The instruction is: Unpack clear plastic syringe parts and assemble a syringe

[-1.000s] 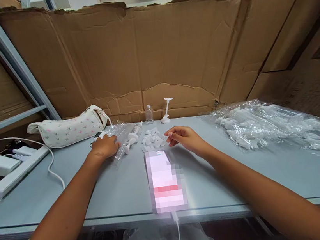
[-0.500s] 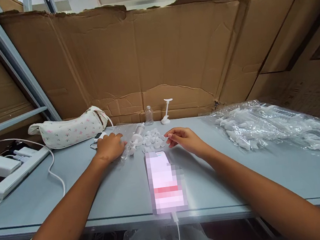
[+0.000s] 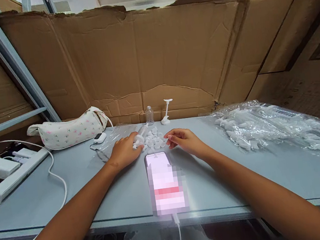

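Observation:
My left hand (image 3: 125,150) lies on the table at the left side of a pile of small white plastic pieces (image 3: 154,139). Its thumb stands apart from the fingers, beside a white ribbed part (image 3: 142,133); I see nothing gripped. A thin clear plastic bag (image 3: 116,134) lies partly under this hand. At the pile's right edge is my right hand (image 3: 184,140), fingers curled and thumb close to the index fingertip; anything between them is too small to make out. Behind the pile stand a small clear bottle (image 3: 149,116) and a white T-topped piece on a round base (image 3: 166,113).
A phone (image 3: 157,159) on a cable lies in front of the pile. Bagged white parts (image 3: 267,125) cover the right side. At left are a floral pouch (image 3: 71,129), a small white device (image 3: 100,138) and a power strip (image 3: 18,176). Cardboard (image 3: 137,60) walls the back.
My left hand has moved right, from the clear bag to the edge of the white pile, uncovering the small white device. My right hand has stayed nearly still.

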The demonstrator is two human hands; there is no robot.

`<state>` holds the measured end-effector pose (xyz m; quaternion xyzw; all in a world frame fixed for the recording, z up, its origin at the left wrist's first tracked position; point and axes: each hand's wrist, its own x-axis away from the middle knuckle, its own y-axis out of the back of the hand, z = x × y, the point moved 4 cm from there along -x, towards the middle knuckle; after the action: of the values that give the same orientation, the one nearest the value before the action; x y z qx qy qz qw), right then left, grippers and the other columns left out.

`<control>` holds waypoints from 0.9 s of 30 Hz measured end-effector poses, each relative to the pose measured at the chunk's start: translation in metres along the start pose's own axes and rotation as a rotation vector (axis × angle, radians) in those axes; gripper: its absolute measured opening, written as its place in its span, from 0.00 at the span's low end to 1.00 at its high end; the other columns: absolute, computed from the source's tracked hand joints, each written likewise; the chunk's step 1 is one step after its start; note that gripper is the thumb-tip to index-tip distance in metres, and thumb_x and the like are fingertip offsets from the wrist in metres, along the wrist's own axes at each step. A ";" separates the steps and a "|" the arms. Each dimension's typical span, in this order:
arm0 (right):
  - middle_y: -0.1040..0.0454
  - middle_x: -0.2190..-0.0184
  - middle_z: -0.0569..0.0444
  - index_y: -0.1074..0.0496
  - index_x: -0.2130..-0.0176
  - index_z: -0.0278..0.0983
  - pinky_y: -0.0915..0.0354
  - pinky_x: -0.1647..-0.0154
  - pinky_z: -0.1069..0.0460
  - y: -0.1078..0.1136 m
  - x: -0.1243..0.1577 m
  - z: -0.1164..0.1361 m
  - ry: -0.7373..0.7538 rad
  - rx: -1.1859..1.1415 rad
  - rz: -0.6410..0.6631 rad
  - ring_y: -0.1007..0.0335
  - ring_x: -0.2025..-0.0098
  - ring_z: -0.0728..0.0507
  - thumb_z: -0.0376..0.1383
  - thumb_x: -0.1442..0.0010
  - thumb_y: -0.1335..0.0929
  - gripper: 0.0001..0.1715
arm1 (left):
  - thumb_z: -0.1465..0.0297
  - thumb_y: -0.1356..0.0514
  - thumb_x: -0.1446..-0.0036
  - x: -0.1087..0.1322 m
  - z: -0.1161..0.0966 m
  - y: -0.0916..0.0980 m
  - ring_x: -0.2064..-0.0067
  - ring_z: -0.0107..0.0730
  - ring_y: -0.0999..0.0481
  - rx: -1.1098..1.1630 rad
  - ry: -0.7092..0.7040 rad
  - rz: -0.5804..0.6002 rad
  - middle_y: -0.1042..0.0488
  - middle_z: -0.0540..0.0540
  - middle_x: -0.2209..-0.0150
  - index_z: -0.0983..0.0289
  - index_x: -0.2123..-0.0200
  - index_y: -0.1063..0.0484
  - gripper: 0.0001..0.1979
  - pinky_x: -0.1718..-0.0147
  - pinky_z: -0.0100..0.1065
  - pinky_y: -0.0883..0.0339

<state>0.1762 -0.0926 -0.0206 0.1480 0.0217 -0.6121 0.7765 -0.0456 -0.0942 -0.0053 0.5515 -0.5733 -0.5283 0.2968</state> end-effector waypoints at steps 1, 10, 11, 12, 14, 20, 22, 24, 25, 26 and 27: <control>0.26 0.73 0.55 0.27 0.67 0.35 0.33 0.66 0.49 0.000 0.000 0.000 0.001 0.003 -0.001 0.28 0.74 0.48 0.52 0.50 0.29 0.22 | 0.59 0.45 0.44 -0.001 0.001 0.000 0.54 0.51 0.25 0.008 0.014 -0.009 0.24 0.61 0.54 0.59 0.40 0.39 0.28 0.57 0.42 0.36; 0.26 0.72 0.54 0.27 0.66 0.36 0.33 0.65 0.49 -0.001 0.001 0.001 0.008 0.041 0.000 0.28 0.73 0.47 0.49 0.47 0.31 0.19 | 0.66 0.41 0.47 -0.002 0.001 0.008 0.57 0.39 0.28 0.258 -0.054 -0.230 0.30 0.57 0.53 0.61 0.44 0.38 0.26 0.57 0.38 0.34; 0.26 0.72 0.54 0.28 0.66 0.36 0.33 0.65 0.48 -0.002 0.001 0.001 0.013 0.051 0.001 0.28 0.73 0.47 0.49 0.47 0.31 0.18 | 0.68 0.41 0.47 -0.001 -0.001 0.010 0.57 0.38 0.28 0.280 -0.078 -0.253 0.31 0.57 0.54 0.61 0.45 0.37 0.24 0.57 0.38 0.34; 0.26 0.72 0.54 0.28 0.66 0.36 0.32 0.65 0.48 -0.002 0.002 0.001 0.020 0.066 -0.001 0.28 0.73 0.47 0.48 0.46 0.32 0.17 | 0.69 0.41 0.47 0.000 -0.002 0.012 0.58 0.37 0.29 0.298 -0.100 -0.274 0.31 0.56 0.55 0.61 0.47 0.36 0.23 0.57 0.38 0.34; 0.26 0.71 0.53 0.28 0.66 0.36 0.32 0.64 0.48 -0.002 0.002 0.001 0.039 0.119 -0.009 0.28 0.72 0.47 0.46 0.44 0.33 0.15 | 0.70 0.41 0.47 0.003 -0.004 0.016 0.60 0.35 0.29 0.316 -0.152 -0.317 0.32 0.55 0.57 0.61 0.50 0.34 0.19 0.58 0.37 0.33; 0.25 0.61 0.50 0.33 0.51 0.39 0.31 0.62 0.45 -0.006 0.006 0.006 0.246 0.444 -0.055 0.27 0.65 0.44 0.38 0.40 0.37 0.17 | 0.78 0.44 0.45 0.018 -0.019 0.023 0.60 0.31 0.29 0.241 -0.567 -0.458 0.35 0.54 0.58 0.62 0.56 0.31 0.13 0.59 0.33 0.31; 0.29 0.51 0.47 0.39 0.43 0.41 0.30 0.59 0.45 -0.009 0.009 0.010 0.375 0.535 -0.067 0.28 0.58 0.43 0.37 0.40 0.36 0.25 | 0.79 0.45 0.45 0.025 -0.028 0.021 0.58 0.31 0.29 0.205 -0.731 -0.440 0.35 0.56 0.57 0.62 0.56 0.32 0.13 0.60 0.33 0.30; 0.36 0.42 0.46 0.45 0.38 0.46 0.29 0.57 0.44 -0.011 0.014 0.015 0.500 0.610 -0.076 0.32 0.49 0.41 0.36 0.40 0.35 0.33 | 0.80 0.45 0.44 0.034 -0.037 0.020 0.57 0.30 0.29 0.197 -0.864 -0.404 0.35 0.56 0.55 0.61 0.55 0.33 0.14 0.60 0.32 0.29; 0.41 0.39 0.46 0.48 0.37 0.48 0.29 0.57 0.43 -0.012 0.016 0.018 0.550 0.653 -0.086 0.34 0.46 0.39 0.36 0.40 0.35 0.35 | 0.80 0.45 0.43 0.038 -0.042 0.019 0.56 0.30 0.29 0.202 -0.916 -0.394 0.35 0.56 0.54 0.61 0.55 0.33 0.14 0.60 0.32 0.29; 0.44 0.37 0.47 0.48 0.36 0.50 0.29 0.57 0.43 -0.013 0.019 0.020 0.590 0.700 -0.106 0.37 0.43 0.38 0.36 0.41 0.34 0.37 | 0.80 0.45 0.43 0.042 -0.046 0.019 0.56 0.30 0.29 0.211 -0.956 -0.392 0.35 0.57 0.54 0.60 0.54 0.34 0.15 0.60 0.32 0.28; 0.47 0.36 0.47 0.48 0.37 0.52 0.29 0.58 0.42 -0.013 0.021 0.023 0.622 0.750 -0.137 0.38 0.42 0.37 0.35 0.41 0.34 0.37 | 0.80 0.45 0.43 0.045 -0.050 0.019 0.56 0.30 0.29 0.222 -0.985 -0.392 0.35 0.57 0.53 0.60 0.54 0.34 0.15 0.59 0.32 0.28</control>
<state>0.1657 -0.1211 -0.0059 0.5913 0.0402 -0.5542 0.5845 -0.0155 -0.1541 0.0145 0.3634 -0.5833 -0.7060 -0.1712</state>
